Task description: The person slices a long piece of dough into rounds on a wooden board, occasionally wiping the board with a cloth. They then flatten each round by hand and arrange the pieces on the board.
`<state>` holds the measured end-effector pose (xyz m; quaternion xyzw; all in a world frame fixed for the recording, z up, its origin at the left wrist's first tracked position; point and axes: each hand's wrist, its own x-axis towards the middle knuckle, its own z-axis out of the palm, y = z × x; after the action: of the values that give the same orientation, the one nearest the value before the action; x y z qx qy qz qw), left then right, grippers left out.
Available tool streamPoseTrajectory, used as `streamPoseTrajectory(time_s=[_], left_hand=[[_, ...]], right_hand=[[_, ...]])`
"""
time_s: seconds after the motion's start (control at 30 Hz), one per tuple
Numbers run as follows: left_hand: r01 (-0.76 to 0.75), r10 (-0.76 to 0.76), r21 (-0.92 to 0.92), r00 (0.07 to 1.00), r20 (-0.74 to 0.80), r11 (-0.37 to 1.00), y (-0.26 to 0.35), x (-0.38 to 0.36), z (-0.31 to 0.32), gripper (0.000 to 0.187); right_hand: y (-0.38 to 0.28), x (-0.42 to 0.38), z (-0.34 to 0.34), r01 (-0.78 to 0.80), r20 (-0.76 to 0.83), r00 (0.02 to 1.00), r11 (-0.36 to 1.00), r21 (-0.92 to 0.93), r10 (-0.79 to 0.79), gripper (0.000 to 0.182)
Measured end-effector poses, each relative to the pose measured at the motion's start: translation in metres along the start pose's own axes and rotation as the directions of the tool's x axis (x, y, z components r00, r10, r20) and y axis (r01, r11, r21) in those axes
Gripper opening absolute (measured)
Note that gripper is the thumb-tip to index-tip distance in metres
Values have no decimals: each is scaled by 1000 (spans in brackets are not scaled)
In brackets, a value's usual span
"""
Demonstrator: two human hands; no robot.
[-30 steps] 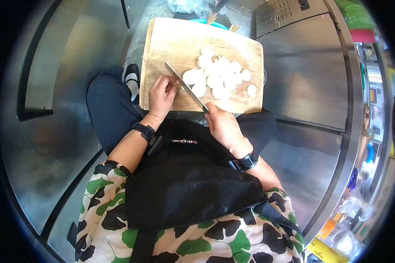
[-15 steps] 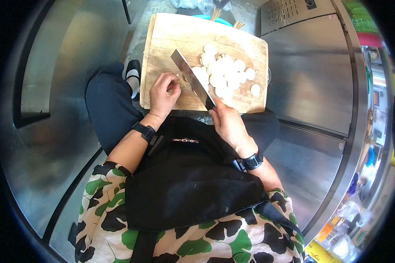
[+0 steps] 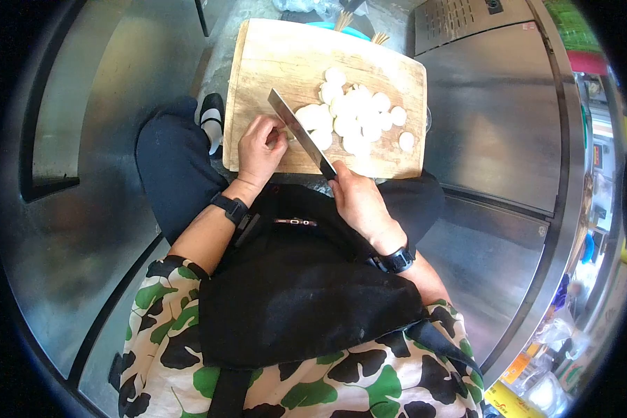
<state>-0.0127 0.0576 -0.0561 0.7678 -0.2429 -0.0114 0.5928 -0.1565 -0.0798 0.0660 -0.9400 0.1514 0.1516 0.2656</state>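
A wooden cutting board (image 3: 279, 56) lies before me, with many round white vegetable slices (image 3: 355, 115) heaped on its right half. My right hand (image 3: 361, 202) grips the handle of a kitchen knife (image 3: 301, 132), whose wide blade slants up and left between my left hand and the slices. Curled on the board just left of the blade, my left hand (image 3: 261, 150) has its fingertips pinched together. What they hold is mostly hidden; only a small pale bit shows by the blade.
Stainless steel cabinets stand close on the left (image 3: 111, 90) and right (image 3: 494, 118). Behind the board are a turquoise rim (image 3: 359, 33), bristle tips and clear plastic bags (image 3: 313, 7). My shoe (image 3: 211, 122) is left of the board. Packaged goods line the far right.
The knife and my right hand have shifted slightly left and down, closer to my left fingertips. More white slices show right of the blade. My left hand has barely moved.
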Motion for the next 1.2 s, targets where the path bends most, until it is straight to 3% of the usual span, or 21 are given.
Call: streamPoseTrajectory(time_s=[0.57, 0.63, 0.67, 0.77, 1.07, 1.2], left_hand=[[56, -56, -14, 998, 24, 998, -4, 1, -1, 16], [57, -57, -13, 998, 18, 998, -7, 1, 0, 17], [57, -56, -17, 998, 13, 998, -7, 1, 0, 17], [68, -68, -34, 998, 5, 997, -5, 2, -1, 16], [60, -59, -48, 998, 13, 997, -5, 1, 2, 16], [48, -51, -84, 998, -27, 995, -5, -1, 3, 18]], right_hand=[[-17, 28, -1, -80, 145, 986, 997, -18, 82, 19], [-13, 33, 4, -61, 140, 988, 998, -26, 64, 30], [-10, 35, 7, -51, 135, 989, 998, -29, 54, 35], [-9, 43, 13, -33, 111, 993, 999, -16, 35, 25], [-4, 66, 28, 29, -44, 999, 999, 25, -28, 26], [9, 61, 29, -4, -163, 985, 961, 275, 51, 31]])
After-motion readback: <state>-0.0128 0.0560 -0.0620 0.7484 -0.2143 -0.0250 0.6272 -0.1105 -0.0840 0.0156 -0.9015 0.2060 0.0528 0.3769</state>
